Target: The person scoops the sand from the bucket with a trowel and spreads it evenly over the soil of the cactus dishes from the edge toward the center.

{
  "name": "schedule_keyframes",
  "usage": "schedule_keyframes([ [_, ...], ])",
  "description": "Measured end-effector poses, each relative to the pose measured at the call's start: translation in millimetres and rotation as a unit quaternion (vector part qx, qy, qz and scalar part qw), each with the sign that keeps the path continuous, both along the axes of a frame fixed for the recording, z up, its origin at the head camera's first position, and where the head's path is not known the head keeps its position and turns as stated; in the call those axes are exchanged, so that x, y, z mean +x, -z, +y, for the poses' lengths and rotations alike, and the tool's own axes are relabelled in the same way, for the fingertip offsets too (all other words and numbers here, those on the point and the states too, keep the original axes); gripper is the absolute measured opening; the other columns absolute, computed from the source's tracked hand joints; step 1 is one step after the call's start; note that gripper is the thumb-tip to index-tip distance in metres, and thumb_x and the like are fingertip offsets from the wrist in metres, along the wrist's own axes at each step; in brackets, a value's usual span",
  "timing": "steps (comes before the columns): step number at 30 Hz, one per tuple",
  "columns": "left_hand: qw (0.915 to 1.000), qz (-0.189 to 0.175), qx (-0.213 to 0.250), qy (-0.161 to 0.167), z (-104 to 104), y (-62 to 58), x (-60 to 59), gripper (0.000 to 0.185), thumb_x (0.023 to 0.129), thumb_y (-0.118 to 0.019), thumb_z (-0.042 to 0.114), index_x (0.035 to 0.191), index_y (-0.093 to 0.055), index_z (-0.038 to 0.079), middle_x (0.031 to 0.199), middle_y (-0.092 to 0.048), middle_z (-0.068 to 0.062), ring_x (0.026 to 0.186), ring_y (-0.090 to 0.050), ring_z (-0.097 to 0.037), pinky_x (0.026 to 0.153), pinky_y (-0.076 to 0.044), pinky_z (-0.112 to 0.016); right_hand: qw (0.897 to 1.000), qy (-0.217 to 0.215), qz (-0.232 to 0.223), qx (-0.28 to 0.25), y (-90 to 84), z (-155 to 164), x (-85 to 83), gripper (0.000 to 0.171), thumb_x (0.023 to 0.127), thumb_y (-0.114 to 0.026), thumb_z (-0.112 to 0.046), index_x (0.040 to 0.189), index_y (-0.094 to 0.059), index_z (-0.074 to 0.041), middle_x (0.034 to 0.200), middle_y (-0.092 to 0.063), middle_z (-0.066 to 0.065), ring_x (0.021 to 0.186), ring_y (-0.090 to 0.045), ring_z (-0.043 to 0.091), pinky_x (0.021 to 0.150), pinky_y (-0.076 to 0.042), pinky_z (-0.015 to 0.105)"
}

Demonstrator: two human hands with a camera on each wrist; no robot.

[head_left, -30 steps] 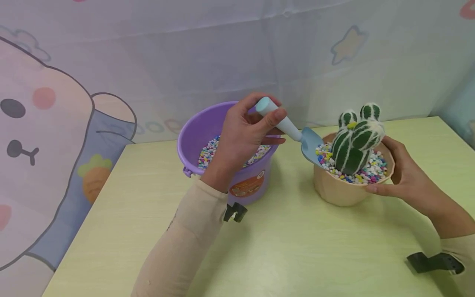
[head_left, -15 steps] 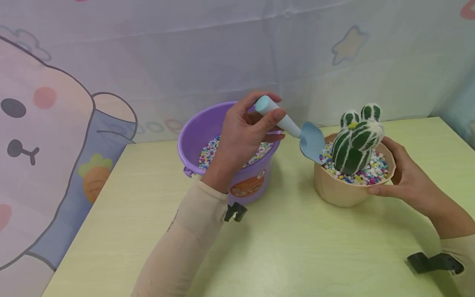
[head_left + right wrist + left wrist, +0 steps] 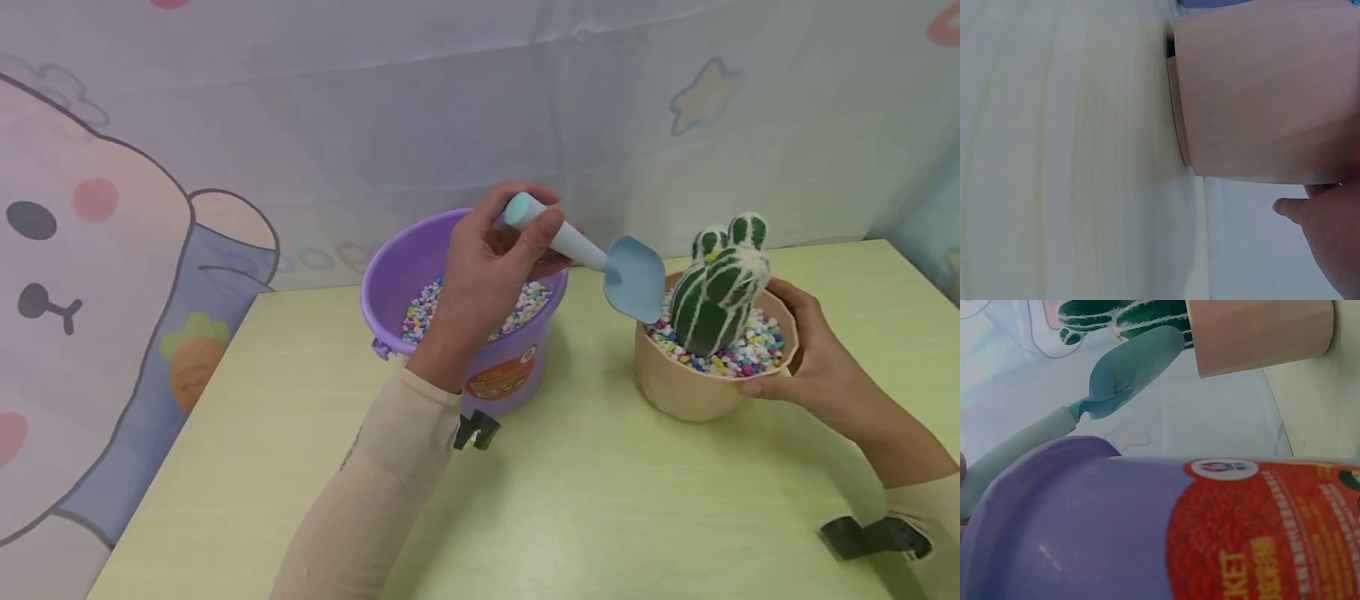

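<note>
My left hand (image 3: 487, 271) grips the pale handle of a small blue trowel (image 3: 634, 279), above the right side of a purple bucket (image 3: 390, 287). The trowel's blade is turned with its tip at the left rim of a tan flowerpot (image 3: 682, 392); no pebbles show on the face seen from above. Colored pebbles (image 3: 761, 342) fill the pot around a green cactus (image 3: 708, 308) with white fuzzy ribs. On the pot's right side my right hand (image 3: 825, 371) holds the rim, thumb in front and fingers behind. In the left wrist view the trowel blade (image 3: 1129, 372) overlaps the cactus.
More colored pebbles (image 3: 422, 308) lie inside the bucket, which carries an orange label (image 3: 501, 379). Both containers stand on a light yellow-green table (image 3: 585, 500). A printed cloth (image 3: 450, 100) hangs right behind the table's back edge.
The trowel blade has rolled over and risen slightly from the pot's left rim, its tip pulling off the pebbles. The left hand shifted a little left; the right hand kept its hold.
</note>
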State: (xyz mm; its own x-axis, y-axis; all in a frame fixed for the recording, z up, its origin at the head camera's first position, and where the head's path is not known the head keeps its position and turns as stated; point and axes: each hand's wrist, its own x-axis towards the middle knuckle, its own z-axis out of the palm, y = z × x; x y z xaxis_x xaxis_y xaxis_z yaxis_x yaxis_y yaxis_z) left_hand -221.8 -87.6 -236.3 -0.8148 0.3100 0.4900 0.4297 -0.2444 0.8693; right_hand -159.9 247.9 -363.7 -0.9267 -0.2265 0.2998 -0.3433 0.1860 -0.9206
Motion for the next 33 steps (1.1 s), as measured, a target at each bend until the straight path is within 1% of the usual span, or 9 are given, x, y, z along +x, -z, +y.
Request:
schedule_keyframes([
  [6, 0.9997, -0.01, 0.013, -0.018, -0.2, -0.3, -0.8, 0.015, 0.1, -0.059, 0.011, 0.111, -0.057, 0.0, 0.095, -0.07, -0.02, 0.088, -0.071, -0.031, 0.081, -0.06, -0.041, 0.998, 0.008, -0.023, 0.066, -1.0, 4.5, -1.5, 0.109, 0.079, -0.07, 0.017, 0.157, -0.003, -0.02, 0.146, -0.02, 0.006, 0.117, -0.043, 0.004, 0.086, -0.047, 0.008],
  [9, 0.9993, -0.018, 0.016, -0.03, -0.1, -0.2, -0.8, 0.015, 0.1, -0.059, 0.012, 0.11, -0.057, 0.001, 0.096, -0.068, -0.02, 0.088, -0.072, -0.03, 0.08, -0.06, -0.041, 0.997, 0.019, -0.023, 0.069, 0.6, 4.0, -0.8, 0.107, 0.079, -0.069, 0.018, 0.156, -0.004, -0.017, 0.143, -0.022, 0.005, 0.115, -0.044, 0.002, 0.085, -0.048, 0.009],
  [11, 0.9991, -0.02, 0.016, -0.034, -0.4, -0.4, -1.0, 0.016, 0.101, -0.058, 0.012, 0.11, -0.055, 0.0, 0.097, -0.068, -0.02, 0.088, -0.072, -0.029, 0.079, -0.061, -0.041, 0.997, 0.028, -0.017, 0.068, 1.6, 2.4, -0.8, 0.108, 0.077, -0.07, 0.02, 0.156, -0.005, -0.016, 0.143, -0.022, 0.004, 0.116, -0.042, 0.002, 0.086, -0.046, 0.006],
  [17, 0.998, -0.023, 0.022, -0.055, -2.7, -0.6, -1.6, 0.019, 0.103, -0.053, 0.016, 0.11, -0.052, -0.002, 0.097, -0.068, -0.023, 0.087, -0.072, -0.03, 0.078, -0.061, -0.041, 0.997, 0.034, -0.006, 0.073, 1.7, -2.2, -0.4, 0.112, 0.076, -0.072, 0.019, 0.156, -0.004, -0.02, 0.146, -0.02, 0.004, 0.122, -0.034, 0.003, 0.089, -0.038, 0.005],
  [19, 0.997, -0.028, 0.032, -0.064, -3.4, -0.7, -1.6, 0.019, 0.104, -0.052, 0.017, 0.109, -0.051, -0.001, 0.097, -0.067, -0.024, 0.087, -0.072, -0.03, 0.079, -0.061, -0.041, 0.998, 0.017, -0.005, 0.065, 0.8, -1.5, 0.1, 0.112, 0.077, -0.07, 0.019, 0.157, -0.002, -0.02, 0.15, -0.017, 0.005, 0.126, -0.032, 0.003, 0.092, -0.037, 0.006],
  [22, 0.9957, -0.033, 0.045, -0.074, -3.6, -0.8, -1.8, 0.02, 0.104, -0.051, 0.017, 0.109, -0.05, -0.003, 0.096, -0.067, -0.025, 0.086, -0.072, -0.031, 0.078, -0.061, -0.041, 0.999, -0.012, -0.007, 0.034, -0.3, 1.0, 0.5, 0.11, 0.078, -0.066, 0.022, 0.157, -0.002, -0.019, 0.151, -0.016, 0.007, 0.127, -0.034, 0.003, 0.093, -0.038, 0.006],
  [25, 0.9948, -0.034, 0.052, -0.08, -3.2, -1.2, -1.3, 0.02, 0.105, -0.05, 0.016, 0.108, -0.05, -0.004, 0.096, -0.067, -0.026, 0.087, -0.072, -0.031, 0.077, -0.061, -0.041, 1.0, -0.025, -0.011, 0.009, -0.4, 2.3, 0.2, 0.108, 0.077, -0.064, 0.025, 0.157, -0.005, -0.018, 0.149, -0.018, 0.007, 0.125, -0.038, 0.004, 0.091, -0.041, 0.007],
  [27, 0.9944, -0.035, 0.055, -0.082, -3.1, -1.3, -1.1, 0.021, 0.105, -0.05, 0.016, 0.109, -0.05, -0.004, 0.096, -0.067, -0.026, 0.087, -0.072, -0.031, 0.077, -0.061, -0.041, 1.0, -0.019, -0.006, 0.012, -0.4, 2.1, -0.3, 0.108, 0.076, -0.065, 0.026, 0.156, -0.007, -0.017, 0.147, -0.02, 0.007, 0.124, -0.038, 0.005, 0.091, -0.041, 0.006],
  [33, 0.9936, -0.047, 0.061, -0.083, -3.4, -2.4, -0.5, 0.018, 0.105, -0.051, 0.017, 0.108, -0.051, -0.001, 0.098, -0.066, -0.025, 0.088, -0.072, -0.031, 0.076, -0.061, -0.041, 0.997, 0.026, 0.005, 0.069, -0.8, -1.1, -1.2, 0.11, 0.076, -0.07, 0.021, 0.156, -0.005, -0.016, 0.149, -0.017, 0.007, 0.127, -0.031, 0.005, 0.092, -0.036, 0.006],
])
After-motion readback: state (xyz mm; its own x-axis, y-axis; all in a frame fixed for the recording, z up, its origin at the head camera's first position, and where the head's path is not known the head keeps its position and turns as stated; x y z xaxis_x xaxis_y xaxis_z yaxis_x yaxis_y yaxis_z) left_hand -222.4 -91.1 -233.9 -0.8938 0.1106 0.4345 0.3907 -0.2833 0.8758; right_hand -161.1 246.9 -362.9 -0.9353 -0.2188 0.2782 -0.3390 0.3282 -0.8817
